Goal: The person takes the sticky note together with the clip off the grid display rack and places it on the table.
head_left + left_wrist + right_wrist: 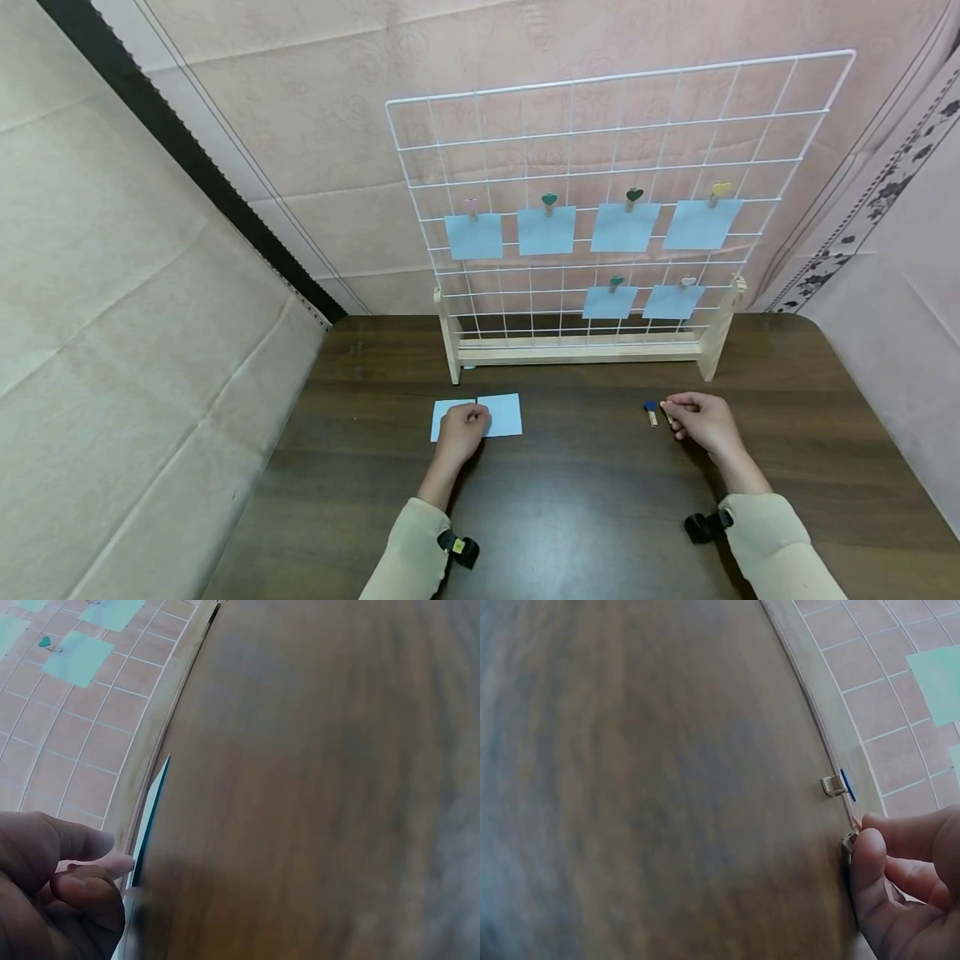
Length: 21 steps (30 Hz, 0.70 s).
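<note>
Two light-blue paper cards lie side by side on the table before the rack. My left hand [463, 429] is over their inner edges, fingers curled, and seems to pinch the right-hand card [504, 414]; in the left wrist view that card [152, 806] appears edge-on by the fingertips. The left-hand card [441, 417] is partly covered by the hand. Over on the right, my right hand [701, 421] pinches a small wooden clothespin [850, 840] between thumb and forefinger, low at the table. Just left of it lies another clothespin with a blue top [651, 412].
Behind the cards stands a white wire grid rack [555, 267] on a pale wooden base [585, 353]. Several blue cards hang from it on heart-topped clothespins, among them an upper-right card [702, 225] with a yellow heart [721, 189]. Pale cloth [150, 333] encloses the brown table [570, 500].
</note>
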Each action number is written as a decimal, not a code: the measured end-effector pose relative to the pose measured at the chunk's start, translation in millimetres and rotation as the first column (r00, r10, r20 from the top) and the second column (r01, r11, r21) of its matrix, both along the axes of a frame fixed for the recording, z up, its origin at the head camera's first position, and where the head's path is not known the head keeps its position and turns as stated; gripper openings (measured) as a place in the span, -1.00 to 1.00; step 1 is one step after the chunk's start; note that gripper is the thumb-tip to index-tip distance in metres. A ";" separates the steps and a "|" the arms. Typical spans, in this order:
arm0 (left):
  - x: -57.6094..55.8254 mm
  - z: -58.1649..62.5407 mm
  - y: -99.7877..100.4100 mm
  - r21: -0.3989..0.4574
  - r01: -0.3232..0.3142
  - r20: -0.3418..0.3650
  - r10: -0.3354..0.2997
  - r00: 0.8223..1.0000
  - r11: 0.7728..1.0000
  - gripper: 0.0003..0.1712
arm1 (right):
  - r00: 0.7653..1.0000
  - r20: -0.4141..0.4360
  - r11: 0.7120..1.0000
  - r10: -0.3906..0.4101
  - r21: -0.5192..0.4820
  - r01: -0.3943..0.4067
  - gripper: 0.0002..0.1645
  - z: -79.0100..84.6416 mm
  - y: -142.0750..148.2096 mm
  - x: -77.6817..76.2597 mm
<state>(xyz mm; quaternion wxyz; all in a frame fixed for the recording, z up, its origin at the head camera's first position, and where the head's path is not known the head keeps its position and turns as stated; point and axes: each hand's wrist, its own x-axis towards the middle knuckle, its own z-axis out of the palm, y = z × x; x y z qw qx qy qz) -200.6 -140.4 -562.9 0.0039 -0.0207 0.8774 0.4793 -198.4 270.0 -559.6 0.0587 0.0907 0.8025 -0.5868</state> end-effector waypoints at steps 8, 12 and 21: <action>-0.7 1.2 0.6 0.000 -0.014 0.001 0.014 1.000 1.000 -0.72 | 1.000 0.011 1.000 -0.006 0.001 0.006 -0.49 1.1 -0.8 1.6; -0.2 0.6 0.5 0.017 -0.014 -0.007 0.015 1.000 1.000 -0.73 | 1.000 -0.001 0.999 -0.001 0.046 0.001 -0.49 1.5 0.3 2.1; 5.5 1.3 -0.6 0.032 -0.038 -0.037 0.039 0.999 0.999 -0.74 | 1.000 -0.017 0.997 -0.016 0.074 0.017 -0.47 2.6 -2.1 4.6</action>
